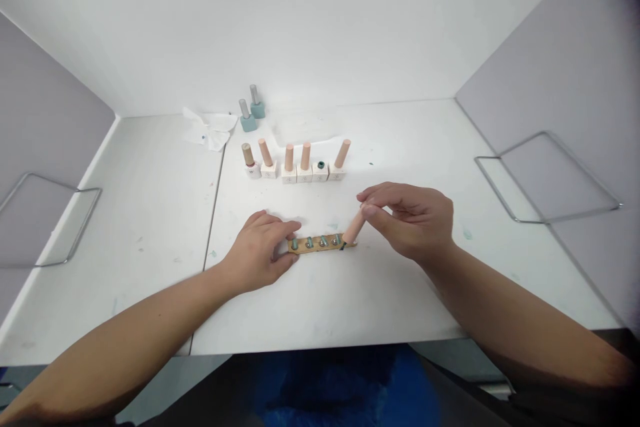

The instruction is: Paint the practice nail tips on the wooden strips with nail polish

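Between the thumb and fingers of my left hand (260,250) is the left end of a narrow tan strip (316,245), lying flat on the table. Several small nail tips with green-teal markings sit in a row along it. My right hand (417,219) pinches the pink cap of a nail polish brush (355,225). That brush tilts down to the strip's right end, its dark green bristles at the strip; whether they touch cannot be made out. Behind the strip, an uncapped white polish bottle (321,173) shows a dark green mouth.
Capped white polish bottles (289,173) flank the uncapped one in a row. Two teal bottles (248,123) stand farther back beside a crumpled tissue (213,130). A clear tray (305,130) lies behind the row. Wire frames (545,220) project from both side walls.
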The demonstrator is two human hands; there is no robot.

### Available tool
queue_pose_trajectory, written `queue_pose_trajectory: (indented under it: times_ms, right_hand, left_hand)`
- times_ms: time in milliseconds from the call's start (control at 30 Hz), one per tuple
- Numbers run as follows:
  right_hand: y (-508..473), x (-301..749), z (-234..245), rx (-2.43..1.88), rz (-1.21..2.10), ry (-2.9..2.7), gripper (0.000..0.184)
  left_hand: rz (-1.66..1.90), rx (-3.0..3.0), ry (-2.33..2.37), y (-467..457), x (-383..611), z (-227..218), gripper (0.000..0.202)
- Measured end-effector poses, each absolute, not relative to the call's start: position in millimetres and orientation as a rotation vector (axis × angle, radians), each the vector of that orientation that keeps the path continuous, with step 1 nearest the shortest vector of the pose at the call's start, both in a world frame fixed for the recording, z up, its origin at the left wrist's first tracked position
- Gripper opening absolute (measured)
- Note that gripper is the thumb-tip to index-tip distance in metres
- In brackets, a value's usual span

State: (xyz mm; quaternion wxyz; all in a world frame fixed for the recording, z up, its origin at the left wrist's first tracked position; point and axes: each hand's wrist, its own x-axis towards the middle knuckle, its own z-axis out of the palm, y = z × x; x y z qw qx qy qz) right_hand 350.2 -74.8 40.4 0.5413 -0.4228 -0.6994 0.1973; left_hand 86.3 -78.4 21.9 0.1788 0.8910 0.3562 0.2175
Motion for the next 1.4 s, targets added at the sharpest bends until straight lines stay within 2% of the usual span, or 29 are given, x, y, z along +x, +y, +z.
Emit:
queue_pose_trajectory:
  times_ms: [433, 700, 1033, 1400]
  right_hand:
    - [-74, 339, 43, -1.218, 0.365, -1.510, 0.012]
    - [-75, 343, 44, -1.102, 0.361, -1.502, 0.011]
    - [-73, 340, 41, -1.261, 0.340, -1.541, 0.012]
    - [-74, 343, 41, -1.139, 0.396, -1.564, 0.010]
  left_hand:
    - [0.582, 2.518, 1.019, -78, 87, 25, 0.039]
    - [0.601, 2.514, 1.011, -78, 87, 25, 0.038]
    - [0.591, 2.524, 1.009, -78, 86, 23, 0.039]
    - [0.592, 2.524, 1.008, -78, 86, 24, 0.040]
